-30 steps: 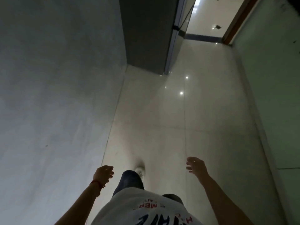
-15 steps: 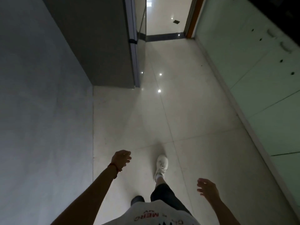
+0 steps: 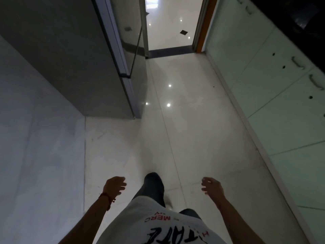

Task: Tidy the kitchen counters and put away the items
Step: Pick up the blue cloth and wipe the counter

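The pale tiled floor point(image 3: 193, 138) fills the centre of the head view and carries several small bright reflections. A grey wall point(image 3: 35, 138) bounds it on the left. A tall grey refrigerator point(image 3: 70, 59) stands against that wall, its front edge facing the walkway. Pale green base cabinets point(image 3: 281, 111) with curved metal handles point(image 3: 299, 63) run along the right side beneath a black counter point(image 3: 302, 18); only the counter's front edge is in view, and what lies on it cannot be determined. An open doorway point(image 3: 168, 23) with an orange-brown frame lies ahead. The person's white printed shirt point(image 3: 158, 226) and one dark trouser leg point(image 3: 153, 187) occupy the bottom centre. The left hand point(image 3: 114, 185), with a red thread at the wrist, hangs with fingers loosely curled and holds nothing. The right hand point(image 3: 212, 188) is likewise relaxed, fingers slightly spread, holding nothing. Both hands are well apart from cabinets and counter.
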{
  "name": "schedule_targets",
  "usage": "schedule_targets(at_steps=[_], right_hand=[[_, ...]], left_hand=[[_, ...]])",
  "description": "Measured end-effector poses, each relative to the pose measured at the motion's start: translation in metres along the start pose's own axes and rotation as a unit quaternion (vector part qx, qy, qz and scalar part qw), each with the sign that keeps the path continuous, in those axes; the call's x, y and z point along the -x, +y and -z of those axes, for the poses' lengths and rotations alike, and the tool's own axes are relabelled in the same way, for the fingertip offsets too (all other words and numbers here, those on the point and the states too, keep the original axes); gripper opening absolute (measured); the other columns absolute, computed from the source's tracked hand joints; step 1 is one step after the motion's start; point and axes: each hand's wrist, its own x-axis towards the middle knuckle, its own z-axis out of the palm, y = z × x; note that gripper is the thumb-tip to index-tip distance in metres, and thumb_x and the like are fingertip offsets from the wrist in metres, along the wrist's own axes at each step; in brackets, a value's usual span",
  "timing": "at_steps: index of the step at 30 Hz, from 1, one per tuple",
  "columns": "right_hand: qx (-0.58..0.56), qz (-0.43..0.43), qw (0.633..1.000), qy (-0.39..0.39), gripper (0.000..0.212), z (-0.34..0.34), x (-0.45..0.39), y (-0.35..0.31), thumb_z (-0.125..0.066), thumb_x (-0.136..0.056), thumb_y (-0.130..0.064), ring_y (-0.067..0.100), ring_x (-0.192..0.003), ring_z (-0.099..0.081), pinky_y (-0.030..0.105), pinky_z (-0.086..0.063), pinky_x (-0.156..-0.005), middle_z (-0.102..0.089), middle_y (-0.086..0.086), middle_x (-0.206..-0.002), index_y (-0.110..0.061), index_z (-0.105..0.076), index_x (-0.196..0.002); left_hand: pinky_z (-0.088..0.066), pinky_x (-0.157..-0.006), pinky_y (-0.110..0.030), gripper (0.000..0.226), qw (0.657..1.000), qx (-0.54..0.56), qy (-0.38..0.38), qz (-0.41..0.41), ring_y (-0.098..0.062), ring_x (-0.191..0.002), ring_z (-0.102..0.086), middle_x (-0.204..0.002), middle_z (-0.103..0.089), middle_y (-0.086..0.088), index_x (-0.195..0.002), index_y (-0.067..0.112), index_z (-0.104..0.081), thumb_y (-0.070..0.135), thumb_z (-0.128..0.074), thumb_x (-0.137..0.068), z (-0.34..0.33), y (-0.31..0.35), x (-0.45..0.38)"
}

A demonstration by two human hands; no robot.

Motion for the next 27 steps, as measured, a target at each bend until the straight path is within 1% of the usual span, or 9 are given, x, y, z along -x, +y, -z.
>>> schedule_targets(at_steps=[2,6,9,12,14,16,21,24,27], right_hand=[[-0.006,0.017,1.000,-0.008,0.016,-0.006,-0.037,-0.043,-0.055,-0.089,-0.011,0.019,-0.059,-0.058,0.026,-0.041,-0.058,-0.063,0.013,-0.087,-0.006,-0.062,-0.102],[-0.008,0.014,1.000,0.008,0.021,-0.014,-0.106,-0.113,-0.056,-0.088,-0.010,0.019,-0.057,-0.057,0.024,-0.039,-0.055,-0.061,0.004,-0.072,0.000,-0.062,-0.105],[-0.011,-0.016,1.000,0.025,0.022,-0.012,-0.138,-0.151,-0.055,-0.089,-0.013,0.018,-0.058,-0.057,0.024,-0.040,-0.056,-0.062,0.010,-0.080,-0.001,-0.061,-0.107],[0.012,-0.030,0.999,0.035,0.026,-0.004,-0.165,-0.180,-0.055,-0.089,-0.016,0.019,-0.062,-0.058,0.024,-0.041,-0.058,-0.062,0.013,-0.092,-0.001,-0.060,-0.110],[0.014,-0.039,0.998,0.046,0.026,0.004,-0.182,-0.194,-0.055,-0.089,-0.016,0.021,-0.064,-0.059,0.025,-0.042,-0.061,-0.063,0.013,-0.093,-0.001,-0.060,-0.110],[0.001,-0.060,0.996,0.063,0.026,0.012,-0.196,-0.206,-0.054,-0.090,-0.017,0.023,-0.067,-0.060,0.027,-0.043,-0.064,-0.063,0.014,-0.094,-0.001,-0.060,-0.110],[-0.056,-0.131,0.986,0.084,0.026,0.041,-0.240,-0.228,-0.054,-0.090,-0.016,0.026,-0.071,-0.060,0.026,-0.043,-0.058,-0.063,0.015,-0.094,-0.001,-0.060,-0.111],[-0.081,-0.154,0.981,0.088,0.027,0.067,-0.282,-0.246,-0.054,-0.090,-0.016,0.026,-0.069,-0.059,0.026,-0.042,-0.059,-0.062,0.015,-0.091,0.000,-0.060,-0.111],[-0.100,-0.149,0.980,0.090,0.025,0.107,-0.326,-0.277,-0.054,-0.090,-0.015,0.024,-0.066,-0.058,0.028,-0.043,-0.060,-0.062,0.016,-0.089,0.001,-0.060,-0.108]], left_hand=[[-0.036,-0.059,-0.028,0.018,1.000,0.006,0.005,0.005,-0.022,-0.063,-0.050,-0.072,-0.057,-0.009,-0.076,0.007,-0.055,0.008,-0.046,-0.091,-0.001,0.032,-0.026],[-0.036,-0.059,-0.028,0.014,1.000,-0.024,0.007,0.015,-0.021,-0.064,-0.050,-0.071,-0.057,-0.008,-0.081,0.004,-0.055,0.010,-0.048,-0.091,-0.012,0.110,-0.085],[-0.037,-0.058,-0.027,0.014,0.998,-0.062,-0.007,0.014,-0.021,-0.064,-0.050,-0.072,-0.057,-0.008,-0.093,0.000,-0.055,0.012,-0.048,-0.091,-0.027,0.180,-0.124],[-0.039,-0.058,-0.026,0.015,0.993,-0.111,-0.033,-0.014,-0.019,-0.066,-0.050,-0.078,-0.058,-0.011,-0.097,0.001,-0.056,0.013,-0.049,-0.091,-0.053,0.259,-0.155],[-0.040,-0.059,-0.026,0.016,0.989,-0.134,-0.052,-0.036,-0.018,-0.066,-0.050,-0.084,-0.058,-0.013,-0.098,0.001,-0.057,0.014,-0.050,-0.091,-0.076,0.313,-0.173],[-0.041,-0.060,-0.026,0.019,0.983,-0.158,-0.067,-0.061,-0.018,-0.069,-0.051,-0.079,-0.058,-0.010,-0.101,0.001,-0.058,0.015,-0.049,-0.091,-0.104,0.362,-0.187],[-0.041,-0.061,-0.025,0.014,0.961,-0.214,-0.119,-0.126,-0.013,-0.067,-0.051,-0.075,-0.055,-0.002,-0.098,0.006,-0.054,0.016,-0.044,-0.093,-0.187,0.471,-0.224],[-0.040,-0.059,-0.025,0.013,0.958,-0.225,-0.115,-0.138,-0.014,-0.065,-0.051,-0.073,-0.056,-0.004,-0.098,0.006,-0.055,0.014,-0.046,-0.093,-0.235,0.519,-0.250],[-0.038,-0.056,-0.024,0.016,0.957,-0.247,-0.093,-0.120,-0.016,-0.062,-0.052,-0.074,-0.059,-0.007,-0.097,0.004,-0.058,0.015,-0.048,-0.091,-0.275,0.554,-0.269]])
